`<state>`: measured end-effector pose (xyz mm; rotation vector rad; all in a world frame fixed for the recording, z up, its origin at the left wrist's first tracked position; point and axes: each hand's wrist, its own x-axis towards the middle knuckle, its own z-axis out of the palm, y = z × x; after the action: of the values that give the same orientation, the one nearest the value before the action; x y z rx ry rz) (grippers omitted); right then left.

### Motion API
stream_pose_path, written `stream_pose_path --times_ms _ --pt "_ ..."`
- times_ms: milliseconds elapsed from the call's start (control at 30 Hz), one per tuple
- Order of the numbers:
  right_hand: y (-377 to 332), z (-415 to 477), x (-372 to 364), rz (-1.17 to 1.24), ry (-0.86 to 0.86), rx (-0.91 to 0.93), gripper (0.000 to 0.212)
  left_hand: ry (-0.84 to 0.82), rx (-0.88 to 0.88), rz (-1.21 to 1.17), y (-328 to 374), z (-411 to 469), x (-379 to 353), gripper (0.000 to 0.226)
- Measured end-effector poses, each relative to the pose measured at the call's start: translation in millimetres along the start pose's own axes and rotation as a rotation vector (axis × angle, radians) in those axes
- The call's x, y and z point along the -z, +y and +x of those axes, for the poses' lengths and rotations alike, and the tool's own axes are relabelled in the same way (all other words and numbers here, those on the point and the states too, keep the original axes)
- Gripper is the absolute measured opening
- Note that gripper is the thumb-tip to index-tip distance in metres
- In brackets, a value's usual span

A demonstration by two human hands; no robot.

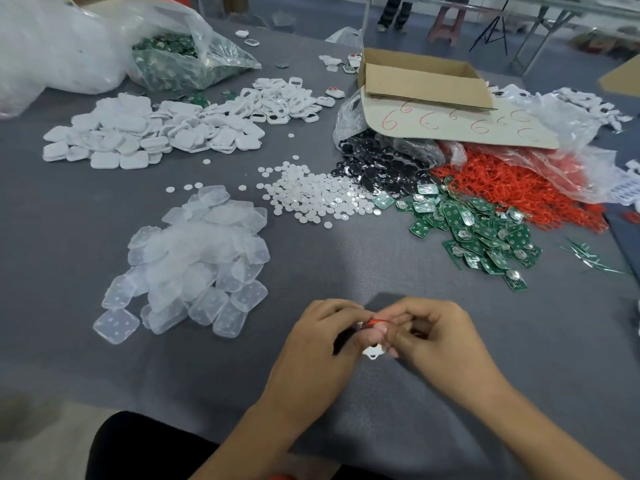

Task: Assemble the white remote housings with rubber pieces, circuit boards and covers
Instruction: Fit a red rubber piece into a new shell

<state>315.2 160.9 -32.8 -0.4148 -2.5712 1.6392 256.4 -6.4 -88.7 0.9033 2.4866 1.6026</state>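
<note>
**Risk of a mis-seated or dropped rubber piece during fitting**

Found pinched between both hands, low over the table (69,209) near its front edge: one white remote housing (373,351) with a red rubber piece (375,321) at its top. Left hand (322,337) grip curled closed on the housing. Right hand (433,337) grip curled likewise, fingertips pinching at the red piece. Seating hidden by fingers; cannot tell.

Likely faults:
- Rubber piece slipping out or seating crooked under uneven finger pressure.
- Housing dropping to the table on any slackening of either pinch.

Containers:
- Open cardboard box (426,84), perched on the bags; interior not visible.
- Clear bag (221,46) at far left, holding green circuit boards (166,60).
- Clear bag (349,116) under the box, spilling black pieces (381,168).
- Another bag beside it, spilling red rubber rings (512,188).
- Loose on the table, uncontained: translucent covers (194,261), white discs (311,199), further circuit boards.
</note>
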Motion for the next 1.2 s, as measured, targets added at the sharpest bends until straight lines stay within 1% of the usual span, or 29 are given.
stream_pose_path --times_ms 133,200,267,333,400,433,467,533,567,600,700,767,833,867,933,1000,1033,1100,1200 --pt "3.7 -5.7 -6.7 0.2 0.029 -0.047 0.012 0.052 0.031 -0.122 -1.1 1.5 4.1 0.01" --pt "5.7 -7.7 -9.9 0.298 0.044 -0.071 0.009 0.033 0.056 -0.169 0.4 2.1 6.5 0.01" --pt "7.6 -9.0 -11.8 0.426 0.051 -0.081 0.004 -0.023 0.104 -0.256 4.5 2.7 9.3 0.01" --pt "9.3 -11.2 -11.1 0.494 0.04 -0.063 0.011 -0.08 0.163 -0.367 9.2 4.3 13.4 0.009" --pt "11.3 -13.1 -9.8 0.496 0.048 -0.016 0.014 -0.105 0.192 -0.436 12.3 6.2 17.3 0.008" --pt "11.0 -14.7 -9.0 0.447 0.056 0.02 0.016 -0.108 0.203 -0.456 13.7 6.6 18.1 0.008" --pt "10.7 -16.3 -7.6 0.325 0.081 0.084 0.017 -0.105 0.217 -0.466 14.9 6.5 17.8 0.007" --pt "10.9 -19.2 -2.9 -0.07 0.148 0.315 0.022 -0.088 0.252 -0.471 17.6 6.0 15.1 0.005" --pt "10.6 -20.8 -1.3 -0.23 0.154 0.427 0.026 -0.082 0.267 -0.478 18.9 5.6 13.4 0.004" --pt "9.6 -22.5 0.0 -0.33 0.143 0.491 0.029 -0.08 0.274 -0.487 19.9 5.2 11.4 0.005" --pt "5.9 -23.7 1.2 -0.442 0.14 0.494 0.031 -0.092 0.292 -0.503 22.8 6.4 8.6 0.01" --pt "3.6 -21.4 1.0 -0.422 0.158 0.442 0.036 -0.102 0.302 -0.473 23.6 6.8 7.9 0.008" --pt "2.8 -15.9 4.0 -0.38 0.197 0.378 0.036 -0.083 0.288 -0.351 21.6 6.7 8.2 0.006" --pt "4.0 -12.1 6.6 -0.389 0.218 0.357 0.035 -0.062 0.265 -0.249 19.0 6.5 8.7 0.016" --pt "7.6 -5.9 11.3 -0.442 0.208 0.32 0.032 -0.056 0.195 -0.061 12.9 5.7 9.5 0.046" --pt "10.1 -2.8 13.6 -0.474 0.159 0.293 0.031 -0.114 0.152 0.058 9.1 4.7 7.8 0.073" --pt "11.2 -1.6 14.0 -0.488 0.14 0.289 0.03 -0.144 0.143 0.111 7.7 4.5 5.9 0.081" --pt "13.2 0.8 14.4 -0.512 0.117 0.271 0.026 -0.167 0.128 0.184 4.8 3.2 2.2 0.089" --pt "15.5 3.4 15.8 -0.505 0.098 0.247 0.02 -0.149 0.153 0.179 0.7 1.0 -0.3 0.092"
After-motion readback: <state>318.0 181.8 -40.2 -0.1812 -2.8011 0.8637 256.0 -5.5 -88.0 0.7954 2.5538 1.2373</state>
